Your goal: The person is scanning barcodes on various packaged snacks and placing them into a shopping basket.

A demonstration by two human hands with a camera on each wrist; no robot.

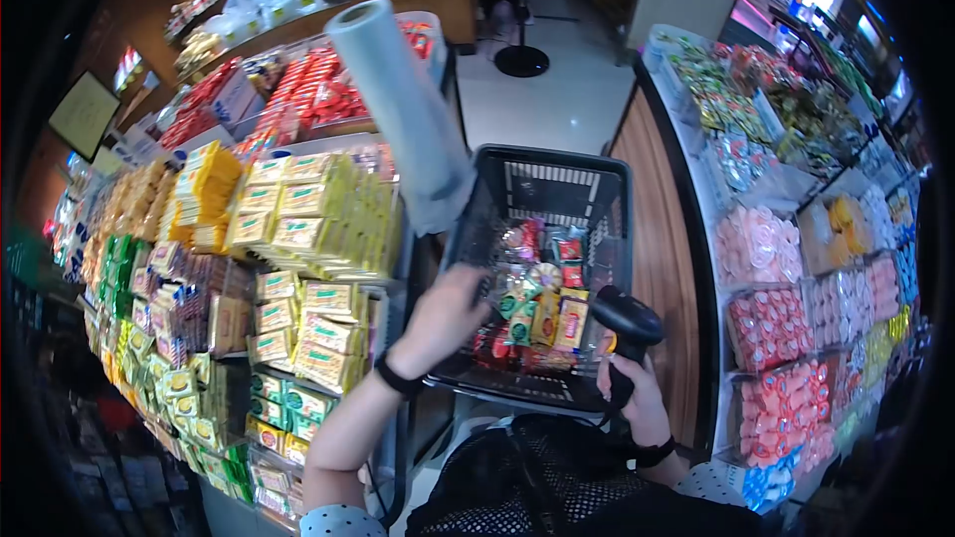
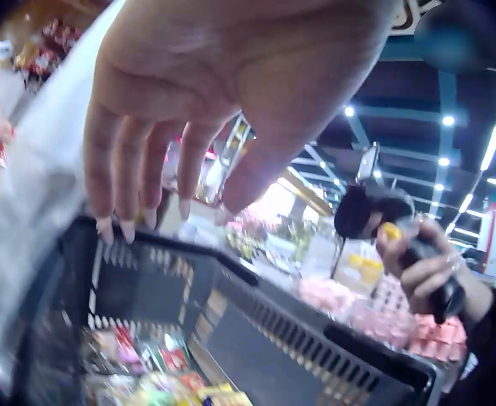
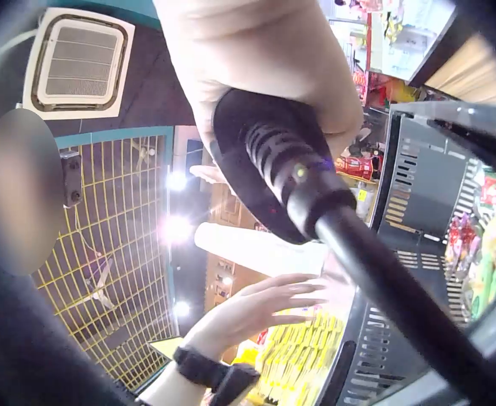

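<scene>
A black handheld scanner (image 1: 627, 316) is gripped by the right hand (image 1: 637, 396) at the right side of a dark plastic basket (image 1: 629, 209). In the right wrist view the right hand (image 3: 265, 59) wraps the scanner's handle (image 3: 273, 161), its cable running down to the right. The left hand (image 1: 445, 313) is over the basket's left edge, holding nothing; in the left wrist view the left hand (image 2: 206, 93) has its fingers extended downward above the rim. Colourful wrapped packets (image 1: 545, 313) lie inside the basket. A roll of clear plastic bags (image 1: 403, 99) stands beside the basket's far left corner.
Stacked yellow packets (image 1: 318, 214) and other snacks fill the left display. Bins of pink packets (image 1: 771, 328) line the right display. Beyond the basket are a tiled floor (image 1: 557, 119) and a round black stand base (image 1: 521, 62).
</scene>
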